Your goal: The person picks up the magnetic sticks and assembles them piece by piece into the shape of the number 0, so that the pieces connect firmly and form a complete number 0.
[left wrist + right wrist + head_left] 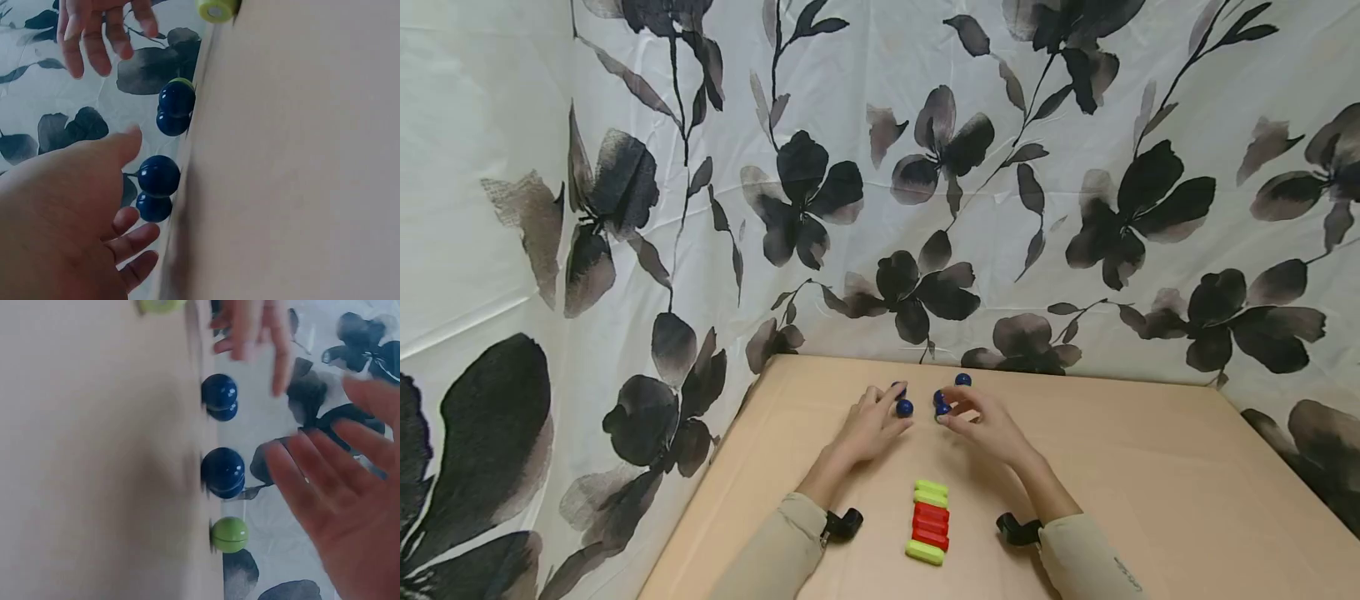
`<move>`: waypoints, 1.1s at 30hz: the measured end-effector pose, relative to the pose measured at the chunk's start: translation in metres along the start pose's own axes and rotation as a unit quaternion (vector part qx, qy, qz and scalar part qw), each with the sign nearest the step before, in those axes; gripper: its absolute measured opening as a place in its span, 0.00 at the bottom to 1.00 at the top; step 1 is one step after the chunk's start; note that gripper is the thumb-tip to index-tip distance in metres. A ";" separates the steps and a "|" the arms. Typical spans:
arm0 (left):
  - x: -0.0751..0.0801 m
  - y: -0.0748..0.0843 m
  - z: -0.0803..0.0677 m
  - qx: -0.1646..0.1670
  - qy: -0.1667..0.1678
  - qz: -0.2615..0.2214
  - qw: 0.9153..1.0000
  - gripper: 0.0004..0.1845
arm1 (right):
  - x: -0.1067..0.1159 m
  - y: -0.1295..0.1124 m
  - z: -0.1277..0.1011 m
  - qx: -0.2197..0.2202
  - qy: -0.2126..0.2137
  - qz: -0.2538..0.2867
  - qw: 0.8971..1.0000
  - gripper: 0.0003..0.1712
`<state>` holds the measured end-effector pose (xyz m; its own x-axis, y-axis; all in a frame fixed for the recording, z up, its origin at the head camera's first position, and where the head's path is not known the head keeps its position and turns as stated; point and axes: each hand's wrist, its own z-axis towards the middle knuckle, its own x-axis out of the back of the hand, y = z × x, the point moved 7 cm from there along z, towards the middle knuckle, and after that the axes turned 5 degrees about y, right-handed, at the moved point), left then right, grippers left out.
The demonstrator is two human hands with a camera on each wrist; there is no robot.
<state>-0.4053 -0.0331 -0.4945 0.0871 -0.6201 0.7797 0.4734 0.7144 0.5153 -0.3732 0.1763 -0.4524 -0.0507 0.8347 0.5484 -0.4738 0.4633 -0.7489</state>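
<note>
Several dark blue balls lie at the far middle of the beige table [1135,467]: one [905,407] by my left fingertips, one [962,379] farther back, others between the hands. My left hand [889,417] is open, its fingers spread just short of two blue balls [159,175]. My right hand [957,414] is open too, palm facing a blue ball [222,470] and a green ball [229,534] without touching them. The green ball is hidden in the head view.
A short row of green and red pieces [930,521] lies near the table's front, between my forearms. A floral curtain [880,167] closes off the back and left side. The table's left edge [715,467] runs close to my left arm.
</note>
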 end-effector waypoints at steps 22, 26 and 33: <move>-0.011 0.003 0.004 0.013 0.000 0.036 0.999 0.16 | -0.062 0.000 -0.030 -0.058 -0.333 0.016 0.941 0.08; -0.012 0.001 0.004 0.014 -0.001 0.033 0.999 0.15 | -0.063 0.001 -0.029 -0.057 -0.332 0.004 0.941 0.07; -0.011 -0.001 0.002 0.014 -0.005 0.011 1.000 0.14 | -0.063 0.002 -0.027 -0.046 -0.311 -0.025 0.949 0.08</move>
<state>-0.4080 -0.0262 -0.5026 0.0884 -0.6015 0.7940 0.4459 0.7367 0.5084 -0.3477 0.1328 -0.4984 -0.5534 0.4865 0.6761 -0.4120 0.5455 -0.7298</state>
